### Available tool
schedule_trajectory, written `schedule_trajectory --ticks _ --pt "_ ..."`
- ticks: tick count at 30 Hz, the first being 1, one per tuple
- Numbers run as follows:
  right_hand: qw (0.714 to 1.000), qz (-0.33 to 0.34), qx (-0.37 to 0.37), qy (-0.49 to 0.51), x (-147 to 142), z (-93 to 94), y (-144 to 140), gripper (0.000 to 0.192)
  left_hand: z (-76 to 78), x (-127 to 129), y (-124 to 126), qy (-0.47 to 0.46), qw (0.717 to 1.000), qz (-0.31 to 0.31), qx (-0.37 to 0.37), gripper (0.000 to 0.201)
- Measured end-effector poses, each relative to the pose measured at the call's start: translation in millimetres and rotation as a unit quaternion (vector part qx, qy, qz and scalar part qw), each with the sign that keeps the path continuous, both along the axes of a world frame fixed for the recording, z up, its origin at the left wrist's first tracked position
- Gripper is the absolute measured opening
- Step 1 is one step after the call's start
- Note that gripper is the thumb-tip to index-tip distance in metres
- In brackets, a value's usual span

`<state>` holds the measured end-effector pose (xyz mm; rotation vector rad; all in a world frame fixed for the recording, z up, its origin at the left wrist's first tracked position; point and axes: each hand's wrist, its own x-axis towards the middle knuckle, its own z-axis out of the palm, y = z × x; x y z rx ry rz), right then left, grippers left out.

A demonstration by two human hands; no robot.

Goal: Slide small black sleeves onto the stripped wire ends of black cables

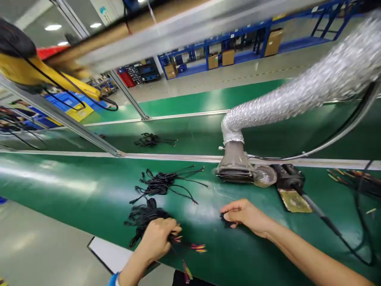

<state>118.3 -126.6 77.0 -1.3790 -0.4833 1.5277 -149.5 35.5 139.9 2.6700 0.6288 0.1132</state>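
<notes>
My left hand (157, 238) is closed on a bundle of black cables (149, 214) near the bench's front edge. Short red and yellow wire ends (198, 248) show just right of it, some blurred. Farther right, the fingers of my right hand (245, 217) pinch a small black piece (226, 220) above the green surface; its kind is mostly hidden by the fingers. Beyond my left hand lies a second bunch of black cables (162, 182), with thin leads spreading to the right.
A silver fume duct (268, 107) comes down to a grey nozzle (235, 161) behind my right hand. Beside it stand a soldering iron holder (288, 176) and a sponge tray (294, 200). More wires (357, 180) lie far right. Another cable bunch (150, 140) rests past the rail.
</notes>
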Motion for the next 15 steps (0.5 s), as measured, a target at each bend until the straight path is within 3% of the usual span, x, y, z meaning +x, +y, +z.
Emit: schedule_trajectory --ticks 1,3,6,9,15 --pt "1.0 0.003 0.004 -0.022 0 -12.5 4 0.033 -24.9 9 -4 0.072 0.992 -0.086 0.049 0.009" --pt "0.997 0.014 0.013 -0.072 2 -33.1 2 0.036 -63.8 28 -14 0.11 0.978 -0.159 0.083 0.008" --pt "0.986 0.025 0.036 -0.163 9 -51.1 -12 0.037 -94.3 53 -27 0.093 0.971 -0.197 0.098 0.008" --pt "0.959 0.034 0.062 -0.275 14 -53.4 -26 0.033 -98.8 69 -34 0.069 0.969 -0.202 0.124 0.025" --pt "0.863 0.062 0.129 -0.484 15 -39.1 -29 0.019 -76.0 72 -31 0.032 0.974 -0.194 0.113 0.071"
